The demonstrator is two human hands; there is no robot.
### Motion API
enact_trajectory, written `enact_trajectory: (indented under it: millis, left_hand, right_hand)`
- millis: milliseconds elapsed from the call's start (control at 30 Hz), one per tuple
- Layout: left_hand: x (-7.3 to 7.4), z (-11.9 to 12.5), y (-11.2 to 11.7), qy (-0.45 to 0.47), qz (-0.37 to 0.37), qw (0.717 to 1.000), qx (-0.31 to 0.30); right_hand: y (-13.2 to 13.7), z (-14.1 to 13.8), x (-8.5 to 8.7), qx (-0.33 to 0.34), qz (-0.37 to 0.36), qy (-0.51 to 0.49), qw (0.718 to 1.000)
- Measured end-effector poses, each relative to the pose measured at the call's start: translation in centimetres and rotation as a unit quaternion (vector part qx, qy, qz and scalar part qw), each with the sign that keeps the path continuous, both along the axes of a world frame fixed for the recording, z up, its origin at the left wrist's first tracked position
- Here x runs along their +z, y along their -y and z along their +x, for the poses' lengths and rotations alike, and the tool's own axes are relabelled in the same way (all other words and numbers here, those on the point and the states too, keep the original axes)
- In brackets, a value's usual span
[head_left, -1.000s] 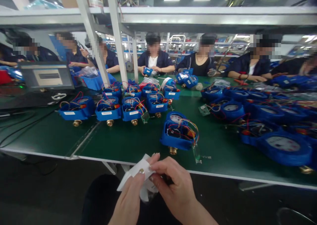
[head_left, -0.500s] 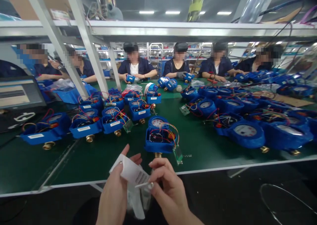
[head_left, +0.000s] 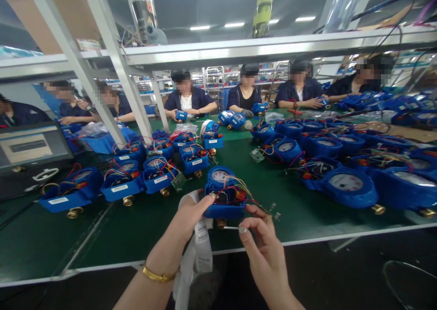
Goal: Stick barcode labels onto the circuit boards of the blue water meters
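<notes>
Right in front of me stands a blue water meter [head_left: 227, 211] with an open housing, coloured wires and a brass fitting [head_left: 221, 224]. My left hand [head_left: 187, 219] grips its left side, thumb over the housing rim. A white strip of printed labels [head_left: 204, 251] also hangs from that hand. Between thumb and finger, my right hand [head_left: 264, 244] pinches a small white label [head_left: 231, 228], seen edge-on just below the housing, near the brass fitting. The meter's wires run rightward to a small circuit board [head_left: 274, 215] above my right fingers.
More open blue meters [head_left: 123, 185] stand to the left, and many lie crowded at the right [head_left: 344, 182]. A laptop [head_left: 32, 146] is at far left. White shelf posts [head_left: 118, 68] rise from the green table [head_left: 136, 230]. Several people [head_left: 186, 100] work opposite.
My left hand has moved forward and taken hold of the meter, the label strip still hanging from it. My right hand has shifted right and a little forward with the small label.
</notes>
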State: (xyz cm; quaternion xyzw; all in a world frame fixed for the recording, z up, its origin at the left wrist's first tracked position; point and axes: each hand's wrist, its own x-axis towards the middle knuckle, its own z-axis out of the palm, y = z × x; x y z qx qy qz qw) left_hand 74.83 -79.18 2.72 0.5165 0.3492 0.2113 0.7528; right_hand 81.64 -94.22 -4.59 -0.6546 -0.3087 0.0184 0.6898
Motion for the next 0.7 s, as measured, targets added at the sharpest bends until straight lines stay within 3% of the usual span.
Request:
enact_trajectory:
  millis: [133,400,700]
  left_hand:
    - [0.2,0.3,1.0,-0.005,-0.059,0.997,-0.052]
    - [-0.6,1.8,1.7,0.005,-0.103,0.994,-0.025]
    - [-0.3,2.4,1.2,-0.004,-0.128,0.992,0.009]
  right_hand:
    - [-0.9,0.7,1.1,-0.001,0.016,-0.026,1.000]
    - [-1.5,3.2,3.2,0.014,-0.032,-0.015,0.999]
    - [-3.2,4.2,4.3,-0.033,-0.036,0.015,0.999]
